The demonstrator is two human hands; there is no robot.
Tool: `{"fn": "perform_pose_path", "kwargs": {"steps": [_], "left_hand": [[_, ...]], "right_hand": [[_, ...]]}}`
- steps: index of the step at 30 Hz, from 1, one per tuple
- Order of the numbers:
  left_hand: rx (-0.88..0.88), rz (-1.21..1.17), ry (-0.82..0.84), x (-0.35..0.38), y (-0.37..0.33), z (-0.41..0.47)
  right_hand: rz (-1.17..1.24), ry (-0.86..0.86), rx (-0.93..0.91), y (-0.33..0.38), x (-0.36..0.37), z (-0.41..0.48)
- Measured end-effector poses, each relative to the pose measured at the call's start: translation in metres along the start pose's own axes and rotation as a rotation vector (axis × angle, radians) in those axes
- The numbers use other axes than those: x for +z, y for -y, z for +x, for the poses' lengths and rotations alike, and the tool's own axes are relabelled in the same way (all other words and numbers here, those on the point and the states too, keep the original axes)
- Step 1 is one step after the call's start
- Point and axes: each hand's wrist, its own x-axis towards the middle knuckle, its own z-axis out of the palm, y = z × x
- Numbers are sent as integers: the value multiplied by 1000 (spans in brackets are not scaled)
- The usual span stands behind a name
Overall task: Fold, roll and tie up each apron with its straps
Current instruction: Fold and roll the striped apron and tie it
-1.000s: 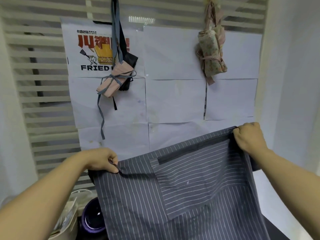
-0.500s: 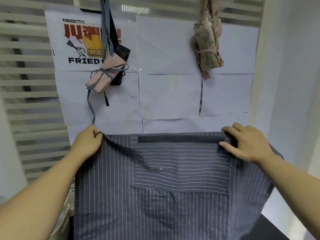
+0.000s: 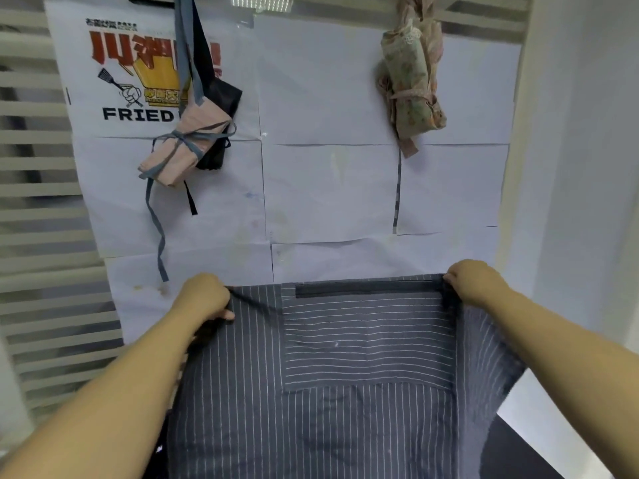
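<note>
Paper sheets [image 3: 328, 188] cover the wall in front of you, over pale slats [image 3: 34, 202] that show at the left. Below them you hold a grey striped apron [image 3: 345, 426] up by its top edge, spread flat between your arms and hanging out of view at the bottom. Its right side folds back under your right forearm. A poster [image 3: 117, 77] reading "FRIED" sits at the upper left. A pocket [image 3: 366, 344] with crosswise stripes lies in the apron's upper middle, a dark band [image 3: 366, 290] along its top. Three tied rolls hang on the wall: a floral roll [image 3: 411, 88] upper right, a pink roll [image 3: 183, 146] bound with a blue strap [image 3: 157, 233], and a black roll [image 3: 221, 98] just behind it. Your left hand [image 3: 204, 299] curls round the apron's top left corner. Your right hand [image 3: 473, 283] pinches the top right corner.
</note>
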Motion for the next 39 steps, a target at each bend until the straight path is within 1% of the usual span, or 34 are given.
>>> {"fn": "perform_pose_path", "kwargs": {"steps": [1, 2, 3, 4, 5, 6, 7, 8, 9, 12, 14, 16, 18, 19, 20, 21, 22, 23, 26, 28, 29, 31, 32, 34, 35, 36, 38, 39], "left_hand": [[-8, -94, -40, 0, -9, 3], [-23, -265, -101, -2, -15, 7], [11, -431, -213, -3, -20, 7], [27, -539, -361, -7, -24, 4], [54, -629, -552, -11, -29, -5], [103, -676, -695, -13, -32, -12], [155, -682, -776, -12, -31, -24], [208, -680, -800, -9, -30, -33], [236, -659, -775, 1, -24, -42], [185, -497, -553, 62, 14, -73], [144, -353, -363, 106, 43, -106], [157, -174, -180, 141, 71, -136], [225, 8, 63, 171, 100, -159], [246, 85, 221, 183, 110, -168], [234, 150, 395, 194, 120, -178], [202, 194, 552, 200, 124, -186], [167, 226, 672, 206, 128, -195], [150, 248, 751, 209, 129, -201], [97, 329, 946, 222, 127, -215], [-7, 382, 1073, 228, 125, -222], [-77, 381, 1140, 229, 123, -225], [-207, 349, 1255, 230, 120, -226], [-244, 359, 1304, 229, 118, -226], [-248, 415, 1394, 224, 112, -224], [-234, 427, 1409, 225, 107, -222], [-203, 418, 1390, 225, 102, -220], [-86, 398, 1284, 232, 93, -214], [-16, 385, 1199, 237, 89, -212]], "right_hand": [[120, 19, 60, -1, -4, 7], [204, -42, 90, -1, -8, 11], [379, -145, 112, -2, -15, 11], [576, -335, 126, -4, -17, 9], [755, -569, 162, -5, -19, 3], [846, -798, 170, -6, -20, -6], [886, -922, 160, -6, -16, -16], [883, -971, 130, -4, -10, -28], [882, -945, 98, -2, 3, -40], [817, -684, 120, 2, 77, -85], [725, -438, 131, -1, 133, -121], [605, -115, 120, -10, 174, -150], [473, 252, 87, -14, 198, -174], [439, 410, 97, -14, 206, -184], [412, 537, 113, -10, 210, -196], [398, 615, 114, -7, 214, -204], [372, 653, 109, -4, 218, -212], [335, 680, 97, 0, 220, -218], [172, 831, 25, 8, 226, -233], [82, 947, 59, 12, 226, -241], [27, 982, 46, 11, 226, -245], [-22, 1039, 34, 11, 223, -249], [-35, 1067, 21, 10, 221, -250], [-29, 1121, 29, 13, 219, -249], [30, 1113, 58, 11, 223, -245], [96, 1090, 89, 10, 224, -241], [222, 973, 106, 11, 229, -231], [286, 923, 108, 11, 232, -227]]}}
